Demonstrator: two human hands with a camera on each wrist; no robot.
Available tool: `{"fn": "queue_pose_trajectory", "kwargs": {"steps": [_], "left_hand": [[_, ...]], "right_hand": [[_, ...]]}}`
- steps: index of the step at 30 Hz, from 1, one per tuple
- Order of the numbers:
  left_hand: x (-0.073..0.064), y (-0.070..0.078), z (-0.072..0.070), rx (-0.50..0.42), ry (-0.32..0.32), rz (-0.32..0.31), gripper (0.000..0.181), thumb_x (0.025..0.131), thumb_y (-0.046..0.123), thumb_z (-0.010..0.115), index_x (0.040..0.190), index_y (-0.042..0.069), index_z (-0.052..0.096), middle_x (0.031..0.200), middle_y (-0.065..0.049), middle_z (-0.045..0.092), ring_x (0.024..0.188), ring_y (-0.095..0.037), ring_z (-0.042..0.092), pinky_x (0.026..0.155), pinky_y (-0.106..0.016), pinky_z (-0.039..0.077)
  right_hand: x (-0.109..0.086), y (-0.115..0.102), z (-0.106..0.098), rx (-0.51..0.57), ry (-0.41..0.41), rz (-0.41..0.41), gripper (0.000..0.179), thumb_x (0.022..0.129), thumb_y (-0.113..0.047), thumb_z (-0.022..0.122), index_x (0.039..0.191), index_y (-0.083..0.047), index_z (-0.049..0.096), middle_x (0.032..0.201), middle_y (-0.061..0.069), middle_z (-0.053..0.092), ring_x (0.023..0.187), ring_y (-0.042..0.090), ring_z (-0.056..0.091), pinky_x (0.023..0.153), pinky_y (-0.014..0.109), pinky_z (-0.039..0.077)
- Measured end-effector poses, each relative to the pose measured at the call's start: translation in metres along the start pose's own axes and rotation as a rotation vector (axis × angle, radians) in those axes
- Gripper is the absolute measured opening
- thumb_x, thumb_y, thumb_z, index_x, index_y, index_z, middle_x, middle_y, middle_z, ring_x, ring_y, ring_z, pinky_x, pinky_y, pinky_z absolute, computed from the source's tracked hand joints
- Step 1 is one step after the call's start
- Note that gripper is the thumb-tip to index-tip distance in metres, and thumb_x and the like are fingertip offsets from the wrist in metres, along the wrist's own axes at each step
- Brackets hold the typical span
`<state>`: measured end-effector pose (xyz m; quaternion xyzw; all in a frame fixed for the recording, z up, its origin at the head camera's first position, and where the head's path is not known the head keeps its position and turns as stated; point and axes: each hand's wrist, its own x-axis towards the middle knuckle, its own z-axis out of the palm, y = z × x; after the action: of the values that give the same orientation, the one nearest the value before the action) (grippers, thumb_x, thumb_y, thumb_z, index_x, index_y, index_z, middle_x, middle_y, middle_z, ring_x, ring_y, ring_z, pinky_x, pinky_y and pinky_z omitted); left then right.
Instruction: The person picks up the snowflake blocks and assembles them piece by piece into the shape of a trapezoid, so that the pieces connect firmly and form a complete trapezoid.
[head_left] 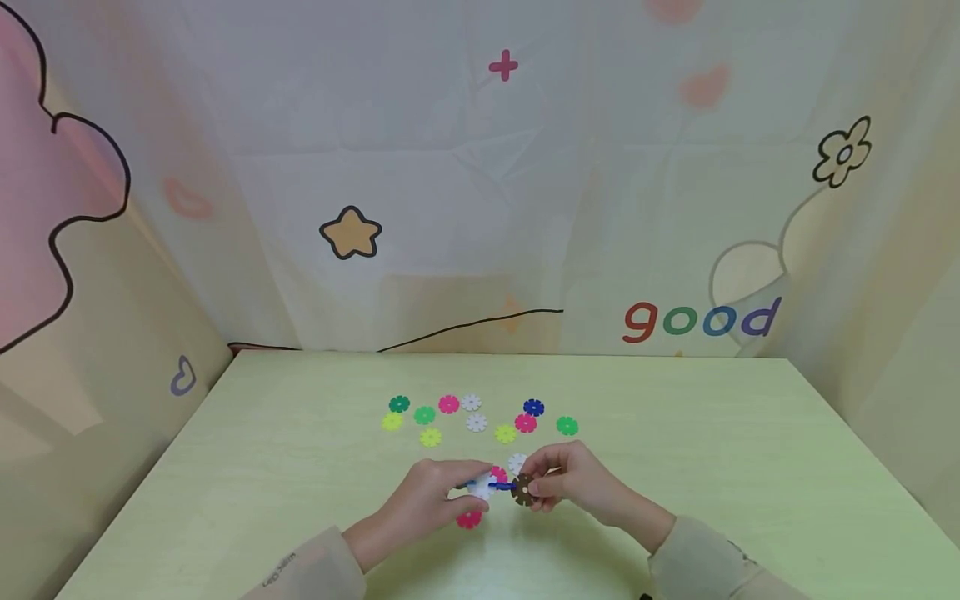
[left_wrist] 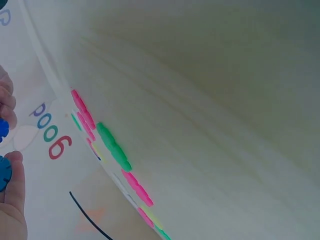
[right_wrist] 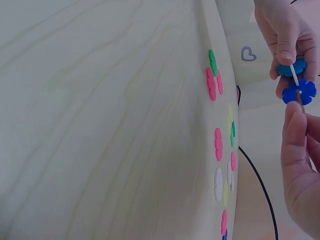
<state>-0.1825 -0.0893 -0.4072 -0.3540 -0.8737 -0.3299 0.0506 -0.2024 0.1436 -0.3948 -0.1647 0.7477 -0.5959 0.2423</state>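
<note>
Row (head_left: 501, 486) runs crosswise, my left hand (head_left: 429, 502) gripping white disc (head_left: 481, 487), right hand (head_left: 576, 483) pinching brown disc (head_left: 524, 491) against blue disc (right_wrist: 307, 90).

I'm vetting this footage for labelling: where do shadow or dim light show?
Head view: a soft shadow on the tabletop below the right hand; left wrist view: the tabletop darkens toward the upper right corner; right wrist view: the tabletop looks brighter than in the left one.
</note>
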Motion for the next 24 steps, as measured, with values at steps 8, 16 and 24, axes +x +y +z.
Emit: {"fn": "queue_pose_trajectory", "kwargs": {"steps": [8,16,24], "left_hand": [[0.0002,0.0032,0.0006,-0.005,-0.005,0.008,0.042,0.076,0.025,0.067,0.114,0.008,0.06,0.11,-0.005,0.063,0.097,-0.011,0.062,0.076,-0.013,0.047],[0.0021,0.0078,0.0024,0.013,0.001,0.041,0.042,0.075,0.023,0.067,0.113,0.007,0.061,0.108,-0.006,0.064,0.098,-0.012,0.061,0.078,-0.014,0.047],[0.0031,0.0085,0.0028,0.039,-0.029,-0.01,0.042,0.075,0.025,0.068,0.114,0.009,0.061,0.11,-0.002,0.064,0.101,-0.012,0.06,0.082,-0.019,0.047]], "right_hand": [[-0.0001,-0.0004,0.001,0.008,0.019,0.017,0.022,0.082,-0.002,0.058,0.099,0.01,0.057,0.08,0.007,0.062,0.062,0.013,0.06,0.062,0.026,0.053],[-0.0038,-0.0031,0.0016,0.03,0.038,0.019,0.021,0.08,0.0,0.059,0.097,0.013,0.057,0.08,0.008,0.064,0.061,0.012,0.06,0.061,0.025,0.053],[-0.0029,-0.0017,0.0032,0.002,0.034,0.023,0.02,0.08,-0.001,0.059,0.097,0.011,0.059,0.081,0.008,0.064,0.061,0.012,0.059,0.06,0.025,0.052]]}}
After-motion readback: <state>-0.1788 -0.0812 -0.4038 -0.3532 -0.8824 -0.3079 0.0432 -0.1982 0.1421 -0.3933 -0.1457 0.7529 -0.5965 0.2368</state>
